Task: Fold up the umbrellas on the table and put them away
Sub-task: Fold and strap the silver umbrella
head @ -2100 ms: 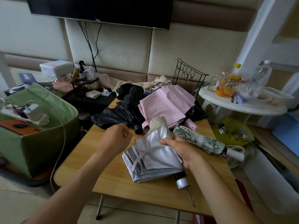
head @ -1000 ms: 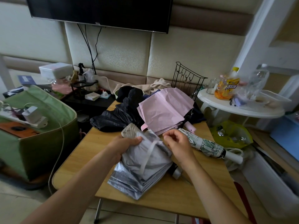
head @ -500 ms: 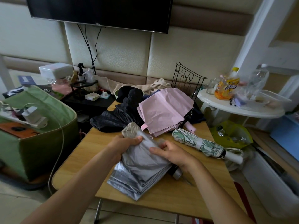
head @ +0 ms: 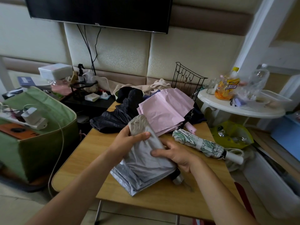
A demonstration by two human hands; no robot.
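Observation:
A collapsed silver umbrella (head: 142,169) lies slanted over the middle of the wooden table (head: 78,156), its canopy still loose. My left hand (head: 128,138) grips its upper tip end. My right hand (head: 175,153) wraps round its middle, thumb on top of the fabric. Its dark handle (head: 177,177) pokes out below my right wrist. To the right lies a rolled, strapped green-and-white patterned umbrella (head: 201,144). Behind sit an unfolded pink umbrella (head: 167,109) and a crumpled black umbrella (head: 113,119).
A green fabric box (head: 42,143) with a power strip stands left of the table. A white round side table (head: 240,109) with bottles is at the right, a black wire rack (head: 186,80) behind, a yellow bag (head: 232,135) below it.
My left hand took hold of the silver umbrella's tip end. My right hand let go of the strap and closed round the umbrella's middle, drawing the canopy in tighter.

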